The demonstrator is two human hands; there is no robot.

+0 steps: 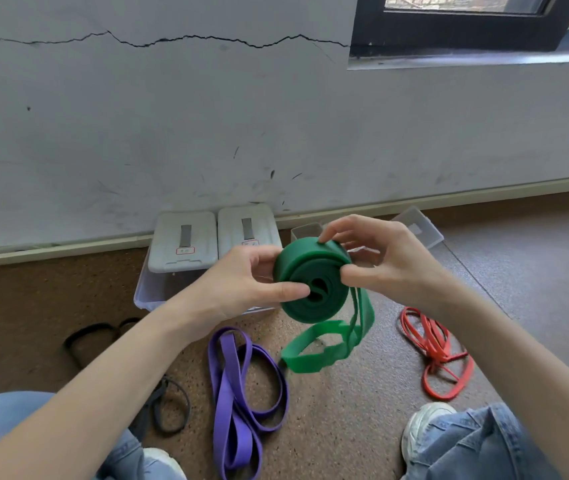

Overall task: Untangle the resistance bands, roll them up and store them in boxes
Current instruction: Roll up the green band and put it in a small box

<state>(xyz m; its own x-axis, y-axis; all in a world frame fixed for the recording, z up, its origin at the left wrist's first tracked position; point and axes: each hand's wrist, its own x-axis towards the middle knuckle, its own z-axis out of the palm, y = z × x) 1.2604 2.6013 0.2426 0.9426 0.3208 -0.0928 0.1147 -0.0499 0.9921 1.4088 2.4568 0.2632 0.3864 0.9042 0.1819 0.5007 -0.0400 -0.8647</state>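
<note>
Both hands hold a wide green resistance band (pixel 312 282) above the floor, most of it wound into a thick roll. My left hand (pixel 241 282) grips the roll's left side with the thumb at its centre. My right hand (pixel 380 258) pinches the roll's top and right edge. The unrolled tail of the green band hangs down to the floor in a loop. On the floor lie a purple band (pixel 238 393), a thin red band (pixel 435 351) and black bands (pixel 168 407).
Clear plastic boxes (pixel 144 292) stand against the wall, with two white lids (pixel 186 240) resting on top of one. Another clear box (pixel 418 226) sits behind my right hand. My knees in jeans and white shoes (pixel 421 431) frame the brown speckled floor.
</note>
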